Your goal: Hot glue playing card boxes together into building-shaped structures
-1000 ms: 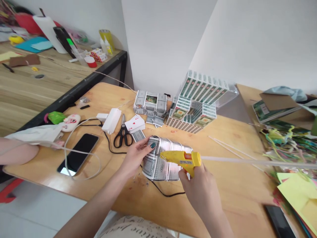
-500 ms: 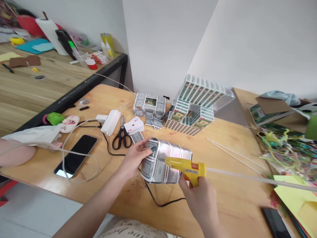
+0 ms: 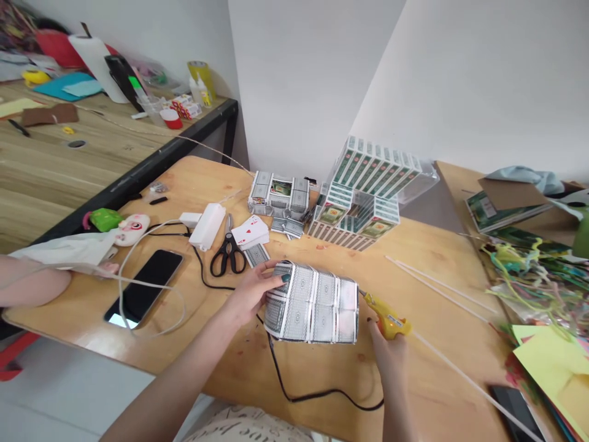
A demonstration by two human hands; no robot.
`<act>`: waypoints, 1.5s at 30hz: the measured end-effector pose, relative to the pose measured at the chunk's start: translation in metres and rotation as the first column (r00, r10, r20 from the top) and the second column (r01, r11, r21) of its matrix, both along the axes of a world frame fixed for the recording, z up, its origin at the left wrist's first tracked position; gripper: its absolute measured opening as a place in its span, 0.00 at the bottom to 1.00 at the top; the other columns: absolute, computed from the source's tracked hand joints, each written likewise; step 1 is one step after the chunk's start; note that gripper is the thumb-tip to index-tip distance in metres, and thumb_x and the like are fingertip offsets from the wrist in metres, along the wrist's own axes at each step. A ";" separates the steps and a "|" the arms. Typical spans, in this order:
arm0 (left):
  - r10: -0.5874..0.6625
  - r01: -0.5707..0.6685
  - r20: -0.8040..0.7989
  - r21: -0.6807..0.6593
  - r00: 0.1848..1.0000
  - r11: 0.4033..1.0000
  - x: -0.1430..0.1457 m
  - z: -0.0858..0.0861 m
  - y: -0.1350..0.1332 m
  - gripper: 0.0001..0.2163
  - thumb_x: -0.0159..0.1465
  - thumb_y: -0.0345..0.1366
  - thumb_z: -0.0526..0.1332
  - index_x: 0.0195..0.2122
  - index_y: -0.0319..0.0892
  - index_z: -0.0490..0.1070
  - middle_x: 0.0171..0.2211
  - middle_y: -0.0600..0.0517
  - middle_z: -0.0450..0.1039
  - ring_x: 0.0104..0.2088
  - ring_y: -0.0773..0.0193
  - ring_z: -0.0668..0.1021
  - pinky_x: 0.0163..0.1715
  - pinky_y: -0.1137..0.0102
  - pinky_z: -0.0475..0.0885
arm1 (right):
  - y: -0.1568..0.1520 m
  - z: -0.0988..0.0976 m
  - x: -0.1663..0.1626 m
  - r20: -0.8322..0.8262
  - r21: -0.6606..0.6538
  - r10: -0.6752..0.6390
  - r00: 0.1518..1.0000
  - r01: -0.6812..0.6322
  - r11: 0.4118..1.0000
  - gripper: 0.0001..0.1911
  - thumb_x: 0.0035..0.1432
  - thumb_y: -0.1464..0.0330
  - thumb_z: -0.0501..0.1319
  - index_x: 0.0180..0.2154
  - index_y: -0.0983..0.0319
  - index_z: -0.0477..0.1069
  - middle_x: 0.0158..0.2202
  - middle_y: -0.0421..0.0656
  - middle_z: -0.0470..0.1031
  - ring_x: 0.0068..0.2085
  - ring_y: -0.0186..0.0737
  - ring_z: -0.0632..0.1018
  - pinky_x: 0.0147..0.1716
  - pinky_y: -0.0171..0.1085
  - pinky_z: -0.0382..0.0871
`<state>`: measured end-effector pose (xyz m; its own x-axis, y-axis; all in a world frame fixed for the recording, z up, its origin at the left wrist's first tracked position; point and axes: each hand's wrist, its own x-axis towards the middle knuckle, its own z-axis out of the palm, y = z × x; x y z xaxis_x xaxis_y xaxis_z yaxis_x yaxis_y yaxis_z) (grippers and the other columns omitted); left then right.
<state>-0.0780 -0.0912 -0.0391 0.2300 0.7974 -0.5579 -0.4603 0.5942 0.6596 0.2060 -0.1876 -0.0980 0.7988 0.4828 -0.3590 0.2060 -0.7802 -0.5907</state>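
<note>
My left hand (image 3: pixel 253 293) grips the left end of a curved panel of joined playing cards (image 3: pixel 317 310), thumb on top; the fingers beneath are hidden. The cards show grey patterned backs with pale seams between them. My right hand (image 3: pixel 389 350) is wrapped round the handle of a yellow glue gun (image 3: pixel 386 316). Its nozzle points up and left, close to the panel's right edge; I cannot tell whether they touch. A long clear glue stick (image 3: pixel 460 371) trails from the gun's rear. The black cord (image 3: pixel 317 396) loops below the panel.
Beyond the panel are black scissors (image 3: pixel 227 252), loose cards (image 3: pixel 251 231), a card-covered structure (image 3: pixel 278 195) and stacked card boxes (image 3: pixel 354 202). At left lie a phone (image 3: pixel 145 288) and another person's arm (image 3: pixel 34 288). Spare glue sticks (image 3: pixel 437 288) and a second phone (image 3: pixel 515 402) are at right.
My right hand has moved the glue gun right, from over the panel's face to beside its right edge. My left hand still holds the panel in nearly the same place.
</note>
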 end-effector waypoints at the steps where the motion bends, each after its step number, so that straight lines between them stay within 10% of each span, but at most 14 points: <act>1: 0.007 -0.007 0.002 0.000 1.000 1.000 0.000 -0.001 0.000 0.25 0.44 0.27 0.72 0.44 0.38 0.69 0.31 0.51 0.79 0.28 0.67 0.78 0.27 0.75 0.70 | 0.000 -0.003 0.001 0.014 -0.011 0.024 1.000 -0.023 1.000 0.17 0.37 0.53 0.64 0.24 0.59 0.67 0.22 0.46 0.74 0.29 0.53 0.77 0.27 0.44 0.68; 12: 0.019 -0.018 -0.021 0.049 1.000 0.999 0.001 0.001 -0.003 0.23 0.44 0.27 0.72 0.43 0.38 0.69 0.34 0.49 0.79 0.32 0.64 0.79 0.30 0.74 0.70 | 0.011 -0.001 -0.004 0.455 -0.048 0.104 0.884 -0.092 0.995 0.40 0.41 0.45 0.59 0.45 0.71 0.68 0.47 0.71 0.67 0.55 0.75 0.63 0.49 0.61 0.58; 16: -0.050 0.055 -0.039 0.137 0.998 0.989 0.000 0.002 -0.005 0.24 0.45 0.29 0.72 0.44 0.39 0.69 0.37 0.49 0.78 0.37 0.62 0.79 0.33 0.74 0.70 | 0.023 0.021 -0.017 0.099 0.273 0.219 0.971 -0.238 0.932 0.32 0.47 0.47 0.59 0.45 0.65 0.69 0.41 0.56 0.74 0.46 0.57 0.74 0.46 0.52 0.66; 23: -0.144 0.149 -0.038 0.317 0.989 0.937 -0.008 0.000 -0.010 0.26 0.44 0.29 0.72 0.46 0.40 0.69 0.40 0.46 0.77 0.43 0.57 0.77 0.40 0.69 0.70 | 0.034 0.019 -0.040 -0.485 0.570 0.472 0.736 -0.143 0.809 0.28 0.47 0.50 0.63 0.46 0.59 0.73 0.47 0.48 0.76 0.52 0.52 0.72 0.53 0.48 0.64; 45: -0.269 0.216 0.054 0.456 0.962 0.864 -0.021 0.031 -0.017 0.26 0.45 0.22 0.71 0.46 0.44 0.73 0.45 0.46 0.76 0.44 0.59 0.77 0.43 0.70 0.71 | 0.020 0.049 -0.039 -0.551 0.703 0.474 0.687 0.075 0.707 0.31 0.37 0.57 0.70 0.45 0.62 0.73 0.36 0.50 0.80 0.40 0.53 0.79 0.43 0.48 0.71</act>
